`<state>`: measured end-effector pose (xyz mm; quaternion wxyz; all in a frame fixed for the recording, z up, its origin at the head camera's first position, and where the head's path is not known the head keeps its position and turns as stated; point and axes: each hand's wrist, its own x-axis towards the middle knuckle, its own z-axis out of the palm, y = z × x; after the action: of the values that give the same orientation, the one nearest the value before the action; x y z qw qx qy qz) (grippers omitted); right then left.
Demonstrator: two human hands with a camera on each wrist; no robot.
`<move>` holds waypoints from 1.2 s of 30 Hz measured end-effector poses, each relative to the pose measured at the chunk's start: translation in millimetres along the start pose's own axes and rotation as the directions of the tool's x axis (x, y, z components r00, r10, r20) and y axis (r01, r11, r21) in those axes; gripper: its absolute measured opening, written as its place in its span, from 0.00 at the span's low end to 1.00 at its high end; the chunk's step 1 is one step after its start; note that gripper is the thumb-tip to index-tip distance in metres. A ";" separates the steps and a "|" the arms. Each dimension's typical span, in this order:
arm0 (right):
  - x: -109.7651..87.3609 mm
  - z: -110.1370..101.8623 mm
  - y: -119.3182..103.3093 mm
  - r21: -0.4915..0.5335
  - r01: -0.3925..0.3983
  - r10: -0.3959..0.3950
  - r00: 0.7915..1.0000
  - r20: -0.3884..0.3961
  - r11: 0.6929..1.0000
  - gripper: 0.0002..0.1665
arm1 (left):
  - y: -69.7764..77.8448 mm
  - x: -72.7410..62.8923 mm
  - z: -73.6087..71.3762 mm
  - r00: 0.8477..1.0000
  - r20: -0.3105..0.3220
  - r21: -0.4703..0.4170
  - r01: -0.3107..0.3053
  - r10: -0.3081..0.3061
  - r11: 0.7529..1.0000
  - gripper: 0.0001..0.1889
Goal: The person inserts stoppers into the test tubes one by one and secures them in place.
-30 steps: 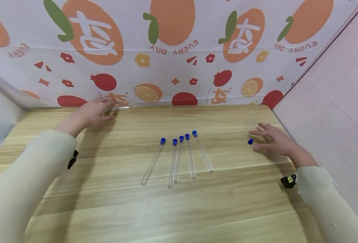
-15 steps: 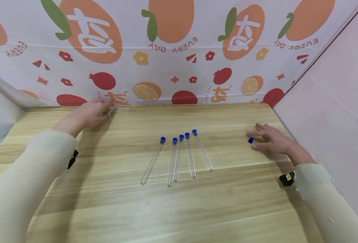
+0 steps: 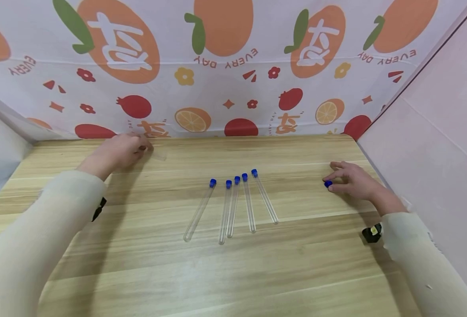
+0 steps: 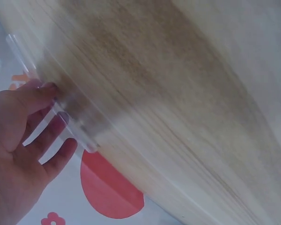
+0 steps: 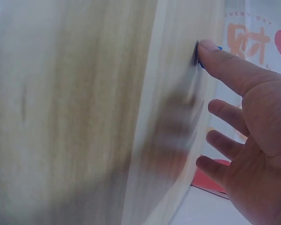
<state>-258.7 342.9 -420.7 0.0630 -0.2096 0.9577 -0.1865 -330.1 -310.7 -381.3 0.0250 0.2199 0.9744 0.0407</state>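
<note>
At the table's far left edge my left hand (image 3: 124,149) pinches a clear, uncapped test tube (image 3: 159,155) between thumb and fingers. The left wrist view shows the tube (image 4: 82,133) running across the fingertips, while the other fingers spread loosely behind it. On the right side of the table, thumb and forefinger of my right hand (image 3: 354,181) close on a small blue cap (image 3: 328,184). In the right wrist view the thumb of that hand (image 5: 267,126) mostly hides the cap (image 5: 201,64). Between the hands lie several capped test tubes (image 3: 248,207), blue ends pointing away from me.
The wooden table (image 3: 225,281) meets a fruit-printed cloth wall (image 3: 217,88) at its back edge. A plain pale wall (image 3: 435,132) rises close beside my right hand.
My left fingers have closed on the clear tube, and its free end has swung toward me. My right thumb and forefinger have closed in on the blue cap. The capped tubes stay put.
</note>
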 end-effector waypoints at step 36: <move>22.9 5.6 -70.6 0.168 0.126 -0.090 0.974 -0.209 0.978 0.12 | 117.4 -37.1 -0.3 0.983 -0.125 -0.264 -0.165 0.136 0.950 0.14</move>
<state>-251.6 271.8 -399.7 -0.0255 -0.2351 0.9256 -0.2957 -246.6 -221.1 -369.3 0.0006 0.2855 0.9397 0.1882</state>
